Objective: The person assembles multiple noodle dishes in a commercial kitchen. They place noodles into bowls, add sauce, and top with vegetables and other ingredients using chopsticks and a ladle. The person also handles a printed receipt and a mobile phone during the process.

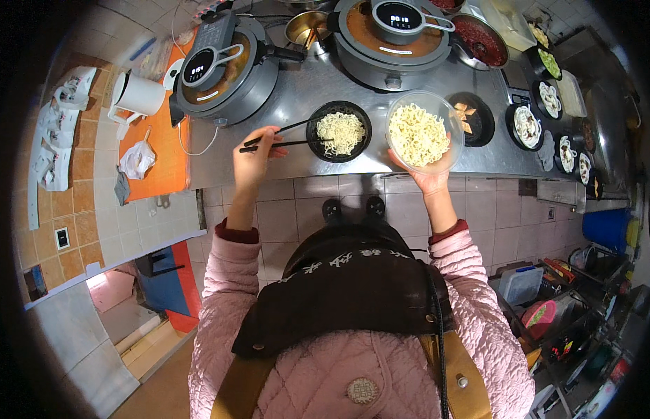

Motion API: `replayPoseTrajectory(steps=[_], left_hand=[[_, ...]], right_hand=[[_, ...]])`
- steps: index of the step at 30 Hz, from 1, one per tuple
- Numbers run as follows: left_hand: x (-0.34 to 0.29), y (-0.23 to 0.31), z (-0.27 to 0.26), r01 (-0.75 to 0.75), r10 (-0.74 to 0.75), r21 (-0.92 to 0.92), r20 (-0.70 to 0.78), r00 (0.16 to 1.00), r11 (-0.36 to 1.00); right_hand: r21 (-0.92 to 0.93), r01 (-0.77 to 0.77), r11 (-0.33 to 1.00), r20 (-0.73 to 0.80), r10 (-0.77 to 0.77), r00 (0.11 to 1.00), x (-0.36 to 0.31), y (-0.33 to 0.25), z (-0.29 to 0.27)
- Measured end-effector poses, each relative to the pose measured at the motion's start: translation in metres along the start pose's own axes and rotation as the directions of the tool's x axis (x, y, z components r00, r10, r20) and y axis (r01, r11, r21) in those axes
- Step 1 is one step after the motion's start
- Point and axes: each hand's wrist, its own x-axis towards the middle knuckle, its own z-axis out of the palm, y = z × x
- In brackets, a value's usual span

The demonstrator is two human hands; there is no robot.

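Note:
My left hand (254, 157) is closed on a pair of black chopsticks (282, 143). Their tips reach to the noodles (341, 133) in a black bowl (312, 148) on the steel counter. With my right hand (431, 180) I hold a clear plastic bowl (453, 159) from below, tilted toward me. Pale curly noodles (417, 135) fill much of it. Just behind that bowl, to the right, stands another black bowl (484, 115) with several flat tan pieces (464, 117) inside.
Two round grey cookers (234, 94) (391, 66) with lit displays stand along the back of the steel counter (283, 171). A metal pot (305, 29) sits between them. Several filled black bowls (526, 127) line the right side. A white kettle (145, 95) stands left on an orange surface (168, 150).

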Motion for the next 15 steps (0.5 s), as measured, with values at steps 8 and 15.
replayPoseTrajectory(steps=[8,15], left_hand=[[0.017,-0.107,0.025,0.079,-0.084,-0.162,-0.023,0.996,0.984],[0.013,-0.118,0.005,0.066,-0.153,-0.492,-0.139,0.978,0.868]], right_hand=[[-0.035,0.081,0.996,-0.081,-0.083,0.993,-0.018,0.002,-0.015],[-0.066,0.052,0.997,-0.108,-0.059,0.992,-0.025,0.007,-0.032]])
